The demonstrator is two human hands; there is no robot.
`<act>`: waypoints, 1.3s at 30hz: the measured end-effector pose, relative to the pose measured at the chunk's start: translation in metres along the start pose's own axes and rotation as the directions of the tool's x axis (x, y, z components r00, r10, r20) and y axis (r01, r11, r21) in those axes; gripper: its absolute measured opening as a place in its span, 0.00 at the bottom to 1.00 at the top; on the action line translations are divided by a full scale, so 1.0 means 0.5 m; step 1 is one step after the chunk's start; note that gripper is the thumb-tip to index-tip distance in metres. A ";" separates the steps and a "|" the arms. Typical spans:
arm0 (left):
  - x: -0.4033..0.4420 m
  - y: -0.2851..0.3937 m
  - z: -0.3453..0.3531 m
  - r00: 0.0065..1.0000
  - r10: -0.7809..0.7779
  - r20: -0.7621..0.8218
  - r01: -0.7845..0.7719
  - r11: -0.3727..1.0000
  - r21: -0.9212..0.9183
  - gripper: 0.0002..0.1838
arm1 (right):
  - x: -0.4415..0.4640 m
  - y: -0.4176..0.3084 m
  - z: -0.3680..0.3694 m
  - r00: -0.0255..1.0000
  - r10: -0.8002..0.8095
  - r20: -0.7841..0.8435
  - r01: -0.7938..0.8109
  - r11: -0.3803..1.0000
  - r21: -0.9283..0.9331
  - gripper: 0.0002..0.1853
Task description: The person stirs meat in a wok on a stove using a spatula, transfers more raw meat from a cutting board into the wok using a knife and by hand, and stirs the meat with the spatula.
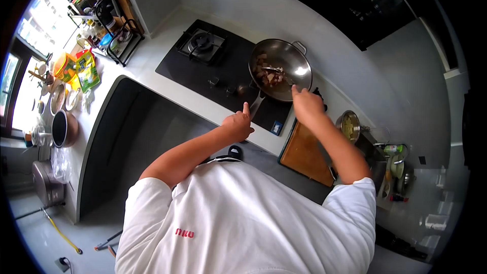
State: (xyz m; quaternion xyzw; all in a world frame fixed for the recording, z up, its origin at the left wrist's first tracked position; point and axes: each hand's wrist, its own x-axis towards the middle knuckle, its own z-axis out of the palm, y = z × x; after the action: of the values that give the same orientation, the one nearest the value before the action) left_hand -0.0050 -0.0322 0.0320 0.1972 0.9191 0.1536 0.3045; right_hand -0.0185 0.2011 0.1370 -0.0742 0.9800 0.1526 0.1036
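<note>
A steel wok [300, 66] sits on the right side of the black hob, with cut chunks of meat [269, 77] gathered in its left part. My left hand [238, 124] is closed at the end of the wok's long handle [257, 104], one digit stretched along it. Over the wok's near right rim, my right hand [308, 105] is closed around a metal spatula. The spatula's shiny head [273, 69] rests among the meat; most of its handle is hard to make out.
Left of the wok is a bare gas burner [203, 44] on the hob [190, 73]. A wooden cutting board [307, 155] and a steel bowl of pale food [350, 126] lie to the right. A condiment rack [114, 30], food packets [87, 70] and a dark pot [65, 128] line the left counter.
</note>
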 end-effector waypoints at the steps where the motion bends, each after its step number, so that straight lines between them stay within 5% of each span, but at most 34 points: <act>1: -0.008 0.001 -0.001 1.000 -0.008 0.004 0.008 1.000 -0.004 0.56 | 0.011 -0.010 0.030 1.000 0.018 0.008 -0.018 1.000 -0.002 0.23; 7: -0.009 -0.020 0.006 0.996 0.081 0.035 -0.082 0.996 0.024 0.56 | 0.016 -0.010 0.030 0.995 0.086 -0.044 -0.079 0.987 0.143 0.26; 14: 0.011 -0.036 0.006 0.979 0.198 0.044 -0.201 0.976 0.085 0.55 | 0.020 -0.060 0.066 0.995 0.079 -0.066 -0.076 0.996 0.039 0.25; 18: 0.003 -0.045 0.002 0.971 0.234 0.050 -0.237 0.969 0.067 0.55 | -0.028 0.008 0.029 0.983 0.110 -0.145 -0.090 0.987 0.135 0.23; 24: 0.017 -0.054 0.016 0.965 0.263 0.022 -0.263 0.962 0.071 0.56 | -0.120 -0.052 -0.023 0.991 0.100 0.085 -0.104 0.994 0.034 0.27; 31: 0.022 -0.052 0.019 0.968 0.252 0.023 -0.253 0.963 0.090 0.55 | 0.012 0.055 0.098 0.969 0.177 -0.175 -0.136 0.965 0.225 0.19; 33: 0.009 -0.043 0.010 0.976 0.218 0.020 -0.219 0.974 0.052 0.55 | 0.038 0.164 0.090 0.964 0.267 -0.009 -0.240 0.880 0.409 0.14; 35: 0.000 -0.041 0.004 0.982 0.190 0.008 -0.190 0.982 0.018 0.54 | 0.051 0.265 0.042 0.943 0.290 0.163 -0.331 0.858 0.393 0.12; 39: -0.010 -0.040 0.011 0.989 0.150 0.004 -0.149 0.988 -0.044 0.53 | 0.100 0.343 0.004 0.709 0.426 0.562 -0.705 0.417 0.574 0.07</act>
State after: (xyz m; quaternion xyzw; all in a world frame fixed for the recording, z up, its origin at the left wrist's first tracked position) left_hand -0.0032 -0.0511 0.0221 0.2595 0.8970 0.1955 0.2998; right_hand -0.0969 0.3574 0.1725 0.3434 0.8803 -0.2350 0.2279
